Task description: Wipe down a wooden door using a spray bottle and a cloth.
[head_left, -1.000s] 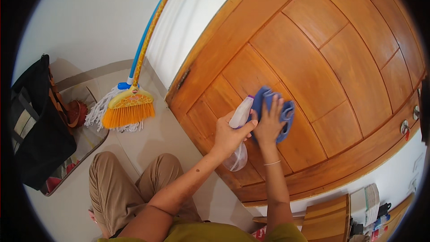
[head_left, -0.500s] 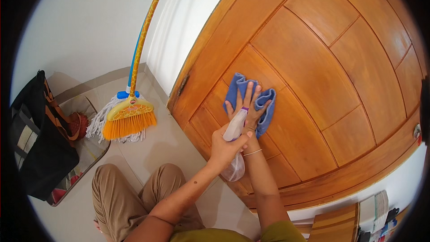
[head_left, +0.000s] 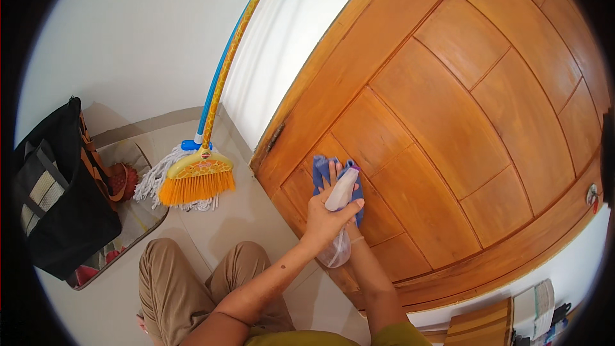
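Note:
My left hand (head_left: 325, 221) is wrapped round the neck of a spray bottle (head_left: 336, 254) with a whitish head and a clear body. Behind the bottle, my right hand (head_left: 331, 178) presses a bunched blue cloth (head_left: 320, 168) against a lower panel of the wooden door (head_left: 442, 109). Its fingertips show on the cloth; the bottle and my left hand hide most of the palm. A thin bracelet circles my right wrist.
A yellow broom (head_left: 200, 170) and a white string mop (head_left: 154, 176) lean in the corner on the left. Beside them a black bag (head_left: 70, 218) stands on a patterned mat (head_left: 131, 224). A wooden box-like piece (head_left: 480, 324) is at the lower right.
My right hand and the cloth have slid down the door, and the cloth is more bunched. My left hand and the spray bottle have stayed close to it. The view has shifted slightly.

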